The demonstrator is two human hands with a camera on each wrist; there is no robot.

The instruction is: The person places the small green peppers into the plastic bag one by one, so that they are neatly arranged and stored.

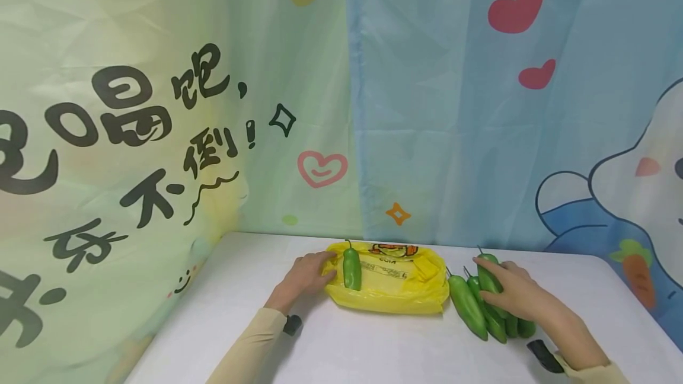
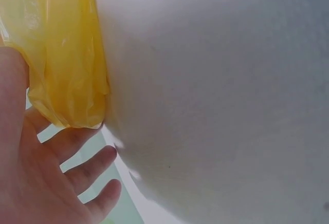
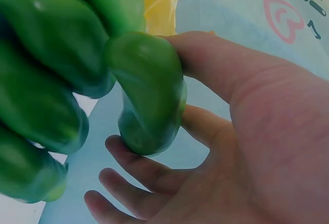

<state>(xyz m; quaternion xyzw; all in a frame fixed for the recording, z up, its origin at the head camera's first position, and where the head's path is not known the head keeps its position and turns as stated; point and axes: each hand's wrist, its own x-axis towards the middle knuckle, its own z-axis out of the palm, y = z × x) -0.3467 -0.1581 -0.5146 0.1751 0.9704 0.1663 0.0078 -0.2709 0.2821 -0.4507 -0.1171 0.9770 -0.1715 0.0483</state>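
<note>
A yellow plastic bag (image 1: pixel 392 302) lies spread on the table, its front edge puffed up. One green pepper (image 1: pixel 351 269) lies at the bag's left part, stem pointing away; whether it is inside cannot be told. My left hand (image 1: pixel 304 278) holds the bag's left edge between thumb and fingers, with the other fingers spread in the left wrist view. To the bag's right, my right hand (image 1: pixel 522 294) grips a green pepper (image 3: pixel 149 88) between thumb and fingers. Beside and under it lie several more green peppers (image 1: pixel 467 307), partly hidden by the hand.
The white table (image 1: pixel 368 348) extends in front of the bag and peppers. Behind it hangs a printed curtain (image 1: pixel 416 135) with hearts and a cartoon figure; another printed cloth (image 1: pixel 123 194) with black lettering covers the left side.
</note>
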